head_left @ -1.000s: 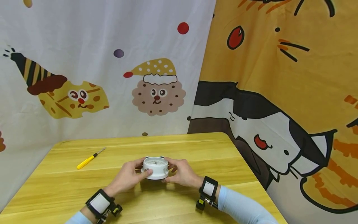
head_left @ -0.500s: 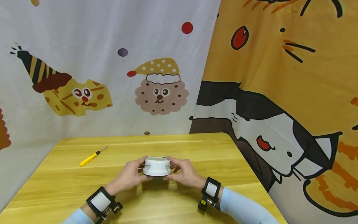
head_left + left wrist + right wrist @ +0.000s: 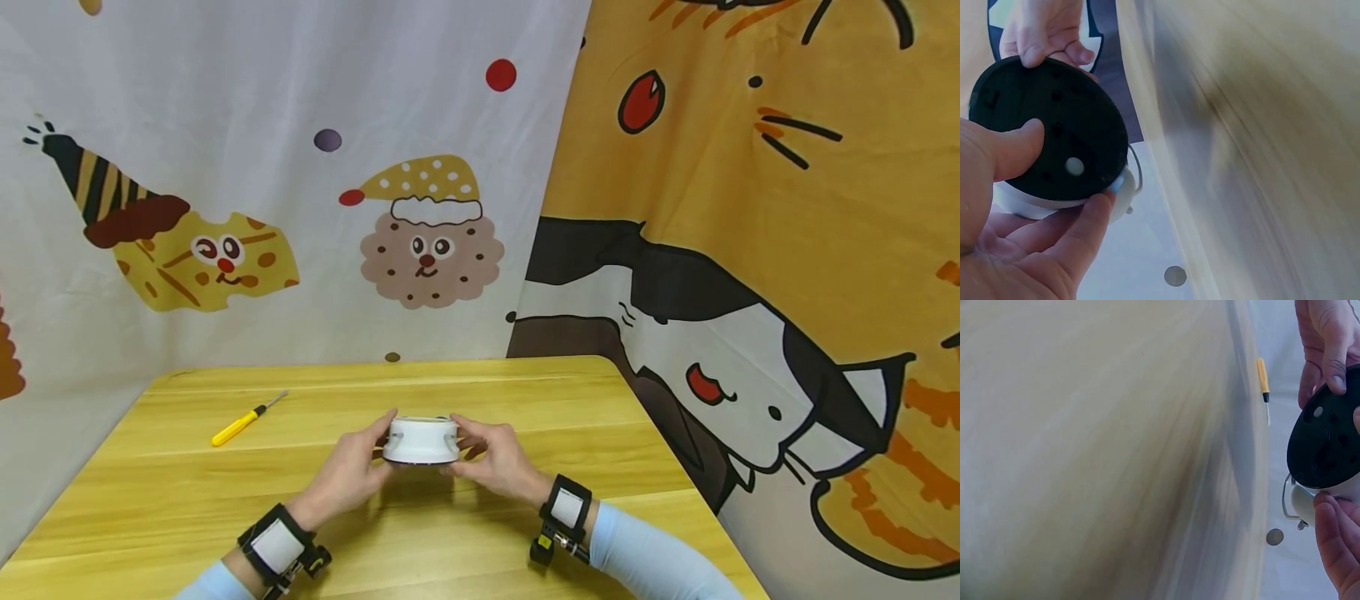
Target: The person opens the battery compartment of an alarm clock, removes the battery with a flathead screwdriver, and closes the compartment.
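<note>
Currently, I have both hands (image 3: 495, 458) pinching the white clock (image 3: 422, 442) at the frame's lower centre, its round black back (image 3: 1072, 112) facing down, wire handle (image 3: 1140, 172) jutting.

A yellow-handled screwdriver (image 3: 243, 422) lies on the wood-grain table (image 3: 570, 425).

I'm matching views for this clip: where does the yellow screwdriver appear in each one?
Head: the yellow screwdriver lies slantwise, left of centre and below mid-height.
Left wrist: not in this picture.
Right wrist: the yellow screwdriver shows near-vertical in the upper right.
Shared landmark: the round white device, lower middle in the head view; its black base shows at left in the left wrist view, at the right edge in the right wrist view.
</note>
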Demonstrator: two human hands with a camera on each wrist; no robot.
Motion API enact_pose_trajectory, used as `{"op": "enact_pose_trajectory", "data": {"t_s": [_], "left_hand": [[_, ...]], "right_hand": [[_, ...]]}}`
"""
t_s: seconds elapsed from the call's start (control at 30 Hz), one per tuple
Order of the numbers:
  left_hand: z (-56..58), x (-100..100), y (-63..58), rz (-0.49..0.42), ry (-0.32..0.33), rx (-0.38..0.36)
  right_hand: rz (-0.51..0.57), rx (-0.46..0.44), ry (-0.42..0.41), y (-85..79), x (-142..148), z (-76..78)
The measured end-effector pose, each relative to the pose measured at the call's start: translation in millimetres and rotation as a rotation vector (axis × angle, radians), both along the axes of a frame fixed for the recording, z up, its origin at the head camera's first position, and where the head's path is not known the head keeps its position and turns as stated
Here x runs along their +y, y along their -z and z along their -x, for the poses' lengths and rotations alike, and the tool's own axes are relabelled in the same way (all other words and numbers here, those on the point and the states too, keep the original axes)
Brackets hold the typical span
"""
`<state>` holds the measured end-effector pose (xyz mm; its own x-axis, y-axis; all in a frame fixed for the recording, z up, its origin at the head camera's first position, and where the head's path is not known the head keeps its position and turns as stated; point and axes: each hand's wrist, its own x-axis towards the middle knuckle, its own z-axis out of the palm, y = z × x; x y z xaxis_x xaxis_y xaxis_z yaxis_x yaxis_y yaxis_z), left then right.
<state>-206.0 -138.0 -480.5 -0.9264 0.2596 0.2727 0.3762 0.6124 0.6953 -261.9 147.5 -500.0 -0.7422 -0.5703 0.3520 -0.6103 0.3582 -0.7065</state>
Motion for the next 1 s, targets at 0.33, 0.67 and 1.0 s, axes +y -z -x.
{"op": "enact_pose_trajectory", "data": {"t_s": [0.33, 0.67, 1.0], "left_hand": [[0.1, 2.1, 1.0, 0.025, -0.030, 0.036], [0.0, 7.3, 0.9, -0.023, -0.008, 0.051], [0.3, 7.8, 2.4, -0.082, -0.029, 0.075]], "right_hand": [[0.070, 0.117, 0.029, 2.2, -0.8, 3.0], [0.201, 0.119, -0.009, -0.3, -5.2, 1.7], [0.240, 0.110, 0.010, -4.0, -7.2, 0.6]]}}
